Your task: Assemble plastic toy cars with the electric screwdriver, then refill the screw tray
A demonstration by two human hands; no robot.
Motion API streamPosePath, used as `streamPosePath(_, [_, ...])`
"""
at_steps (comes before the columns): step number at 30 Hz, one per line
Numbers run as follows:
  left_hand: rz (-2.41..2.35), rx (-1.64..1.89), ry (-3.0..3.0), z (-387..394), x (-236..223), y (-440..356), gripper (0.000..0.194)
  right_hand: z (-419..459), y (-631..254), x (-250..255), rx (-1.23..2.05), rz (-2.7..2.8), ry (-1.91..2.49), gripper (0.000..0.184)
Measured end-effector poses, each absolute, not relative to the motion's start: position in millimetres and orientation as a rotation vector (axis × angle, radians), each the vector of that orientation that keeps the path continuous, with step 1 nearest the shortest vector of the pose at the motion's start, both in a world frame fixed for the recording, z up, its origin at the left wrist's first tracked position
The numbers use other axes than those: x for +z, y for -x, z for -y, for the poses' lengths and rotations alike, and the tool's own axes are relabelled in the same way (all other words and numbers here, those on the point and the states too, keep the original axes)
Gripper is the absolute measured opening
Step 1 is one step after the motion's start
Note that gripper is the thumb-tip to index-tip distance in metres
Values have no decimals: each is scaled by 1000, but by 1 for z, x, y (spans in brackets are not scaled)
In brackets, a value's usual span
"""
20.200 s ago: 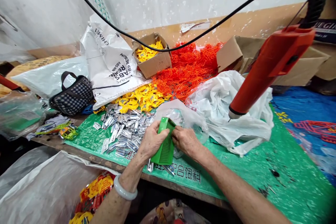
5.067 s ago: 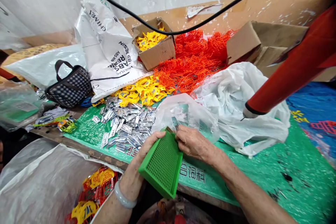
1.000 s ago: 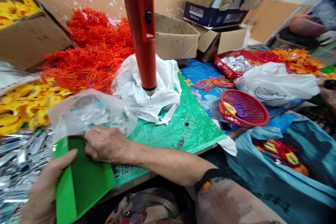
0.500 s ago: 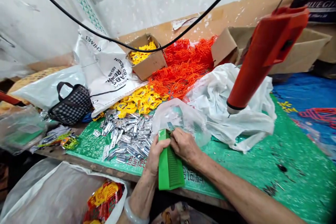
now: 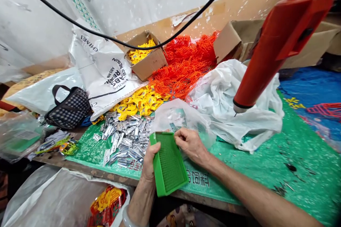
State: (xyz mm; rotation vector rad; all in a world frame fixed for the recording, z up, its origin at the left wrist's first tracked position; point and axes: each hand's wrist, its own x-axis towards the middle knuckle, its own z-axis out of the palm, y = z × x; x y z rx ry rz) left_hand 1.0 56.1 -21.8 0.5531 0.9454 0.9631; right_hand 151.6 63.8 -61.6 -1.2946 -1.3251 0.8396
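Observation:
My left hand (image 5: 148,162) grips the left edge of a green perforated plastic tray (image 5: 167,163), held tilted at the table's near edge. My right hand (image 5: 189,143) rests at the tray's upper right corner with its fingers curled; whether anything is pinched in them I cannot see. Just behind the hands lies a clear plastic bag (image 5: 179,118). Left of the tray spreads a pile of small silver parts (image 5: 126,135).
A red electric screwdriver (image 5: 277,42) hangs on a black cable (image 5: 106,37) over the green mat (image 5: 266,159). Yellow parts (image 5: 140,101), orange plastic frames (image 5: 183,67), cardboard boxes (image 5: 147,65), white bags (image 5: 239,103) and a checked pouch (image 5: 69,106) crowd the back. A sack of coloured pieces (image 5: 106,202) sits below.
The tray has turned from edge-on so its gridded face shows. Both hands stay at it. The view shifted slightly left and the hanging screwdriver swung a little right.

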Motion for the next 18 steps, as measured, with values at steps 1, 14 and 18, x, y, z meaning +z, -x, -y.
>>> streamPosePath(1, [-925,978,-579,-55,-25,-2,65,-62,-149,-58,917,1285,1284,13])
streamPosePath(14, [-915,1064,-961,-48,-24,-12,72,-58,-142,-34,1397,664,1170,21])
streamPosePath(18, [-1036,982,-1121,-47,-18,-13,82,-52,-140,-20,1380,574,1189,11])
